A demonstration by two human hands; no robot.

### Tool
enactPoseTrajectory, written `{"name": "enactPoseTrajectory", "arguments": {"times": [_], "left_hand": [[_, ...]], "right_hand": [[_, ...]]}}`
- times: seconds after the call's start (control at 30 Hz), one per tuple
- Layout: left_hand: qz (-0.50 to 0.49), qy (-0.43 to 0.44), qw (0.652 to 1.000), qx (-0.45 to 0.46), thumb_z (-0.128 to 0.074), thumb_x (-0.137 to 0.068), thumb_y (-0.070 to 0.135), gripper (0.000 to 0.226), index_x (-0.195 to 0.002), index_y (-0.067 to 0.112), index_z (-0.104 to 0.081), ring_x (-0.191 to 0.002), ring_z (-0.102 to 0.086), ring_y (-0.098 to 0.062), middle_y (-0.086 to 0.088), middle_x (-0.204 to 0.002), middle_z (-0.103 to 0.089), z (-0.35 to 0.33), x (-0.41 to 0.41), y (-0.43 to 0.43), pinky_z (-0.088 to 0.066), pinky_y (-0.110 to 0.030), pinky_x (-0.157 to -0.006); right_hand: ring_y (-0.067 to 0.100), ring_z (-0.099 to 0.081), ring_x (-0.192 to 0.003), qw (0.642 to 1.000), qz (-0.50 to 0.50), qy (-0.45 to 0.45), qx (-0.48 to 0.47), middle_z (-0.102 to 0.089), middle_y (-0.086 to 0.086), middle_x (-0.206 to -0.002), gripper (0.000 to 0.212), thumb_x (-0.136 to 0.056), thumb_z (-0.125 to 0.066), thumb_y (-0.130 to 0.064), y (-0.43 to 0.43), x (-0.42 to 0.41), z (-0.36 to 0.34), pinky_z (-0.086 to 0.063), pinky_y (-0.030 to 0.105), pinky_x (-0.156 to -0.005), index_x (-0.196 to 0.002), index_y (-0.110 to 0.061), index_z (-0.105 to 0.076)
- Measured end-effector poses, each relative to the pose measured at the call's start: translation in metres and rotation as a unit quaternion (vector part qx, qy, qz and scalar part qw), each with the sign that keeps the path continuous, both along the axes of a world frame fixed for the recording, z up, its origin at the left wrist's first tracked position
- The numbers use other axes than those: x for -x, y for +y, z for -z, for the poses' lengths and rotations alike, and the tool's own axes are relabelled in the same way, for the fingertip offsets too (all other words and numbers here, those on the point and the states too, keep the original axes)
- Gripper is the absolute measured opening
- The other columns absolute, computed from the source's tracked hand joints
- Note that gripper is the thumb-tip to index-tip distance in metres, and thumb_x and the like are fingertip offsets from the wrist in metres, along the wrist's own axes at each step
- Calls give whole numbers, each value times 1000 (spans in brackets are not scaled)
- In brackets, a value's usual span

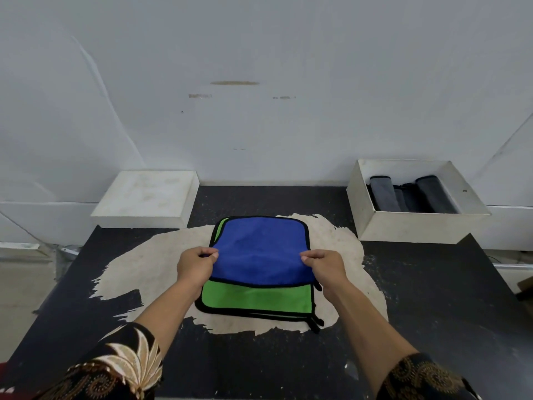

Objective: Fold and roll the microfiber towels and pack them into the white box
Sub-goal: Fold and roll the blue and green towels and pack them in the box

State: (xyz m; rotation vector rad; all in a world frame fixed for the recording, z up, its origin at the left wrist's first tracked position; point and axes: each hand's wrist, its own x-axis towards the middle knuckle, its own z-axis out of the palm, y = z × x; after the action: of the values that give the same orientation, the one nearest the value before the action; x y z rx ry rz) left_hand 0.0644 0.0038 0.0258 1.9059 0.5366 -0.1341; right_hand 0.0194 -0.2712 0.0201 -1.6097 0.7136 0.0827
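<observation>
Blue black-edged microfiber towel (pixel 259 249) lies atop a green towel (pixel 253 297) on the table (pixel 432 284), its near edge running left-right between left hand (pixel 196 265) and right hand (pixel 323 267), each pinching a corner; the white box (pixel 418 226) sits far right.

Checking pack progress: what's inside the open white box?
Rolled grey towels lie side by side inside the white box. Its near wall covers their front ends and the floor, so the full count is unclear.

Here's the black table (pixel 418 284), top worn to a pale patch (pixel 150 264) in the middle, and the green-and-blue towel (pixel 253 298) lies right on it. Far left sits a flat white lid (pixel 144 194) (or a shut box); far right, the open white box (pixel 415 226).
</observation>
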Motion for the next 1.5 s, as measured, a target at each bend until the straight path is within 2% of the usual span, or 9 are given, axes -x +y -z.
{"name": "enactPoseTrajectory", "arguments": {"times": [0.13,0.27,0.33,0.43,0.6,0.73,1.07,1.27,1.5], "left_hand": [[36,34,999,18,-49,-82,-8,40,-104,15,-74,-103,-61,-29,-8,-113,-62,-14,-4,1,-54,-46,-92],[35,78,996,13,-56,-80,0,28,-97,13,-75,-101,-61,-29,-9,-107,-66,-15,-5,3,-55,-45,-91],[18,83,996,-28,-69,-83,15,6,-85,10,-71,-92,-63,-28,-8,-95,-68,-16,-1,3,-56,-45,-86],[20,74,994,-84,-74,-85,28,25,-77,6,-67,-87,-60,-24,-1,-80,-64,-6,6,5,-52,-40,-81],[36,99,993,-49,-69,-84,9,10,-89,15,-63,-90,-61,-28,-9,-100,-65,6,13,9,-55,-44,-78],[87,126,988,7,-43,-82,-8,38,-102,14,-66,-101,-60,-34,-10,-114,-61,-3,10,7,-48,-36,-72],[142,283,948,-21,-58,-89,2,11,-97,5,-65,-67,-59,-18,-7,-79,-63,-53,-11,-27,-46,-28,-62],[196,189,957,103,-47,-90,-11,30,-99,3,-73,-60,-61,-18,-11,-93,-71,-86,-5,-90,-52,-22,-44],[220,71,963,142,-49,-90,-13,33,-109,1,-71,-68,-58,-20,-19,-106,-70,-102,10,-177,-51,-23,-57]], "right_hand": [[25,-60,-102,1000,8,15,-4,-62,8,-113,34,-86,-52,9,-6,-6,-3,-55,38,-89,-90,-15,-75],[34,-60,-104,998,-16,47,-40,-57,12,-118,40,-84,-42,12,-8,-7,-4,-57,50,-87,-95,-12,-71],[31,-60,-104,998,-33,57,-20,-59,10,-117,38,-84,-44,10,-9,-5,-2,-57,45,-86,-95,-12,-72],[25,-61,-99,996,-43,78,-1,-66,5,-108,12,-86,-66,-5,-8,2,3,-57,42,-82,-92,-13,-73],[20,-60,-81,997,-35,71,14,-67,6,-89,16,-85,-76,-18,1,10,16,-50,35,-66,-78,-9,-65],[23,-60,-78,996,-19,80,-46,-67,15,-101,6,-88,-68,-5,1,9,12,-49,30,-60,-91,-9,-65],[28,-62,-76,987,-42,84,-127,-60,18,-114,45,-85,-41,16,-44,33,-69,-57,30,-56,-114,-5,-70],[21,-61,-75,993,4,37,-111,-60,13,-113,39,-87,-50,7,-96,62,-108,-51,24,-51,-116,-12,-68],[21,-60,-89,995,81,-27,-47,-59,10,-119,39,-86,-52,3,-178,80,-127,-48,25,-65,-118,-13,-68]]}}
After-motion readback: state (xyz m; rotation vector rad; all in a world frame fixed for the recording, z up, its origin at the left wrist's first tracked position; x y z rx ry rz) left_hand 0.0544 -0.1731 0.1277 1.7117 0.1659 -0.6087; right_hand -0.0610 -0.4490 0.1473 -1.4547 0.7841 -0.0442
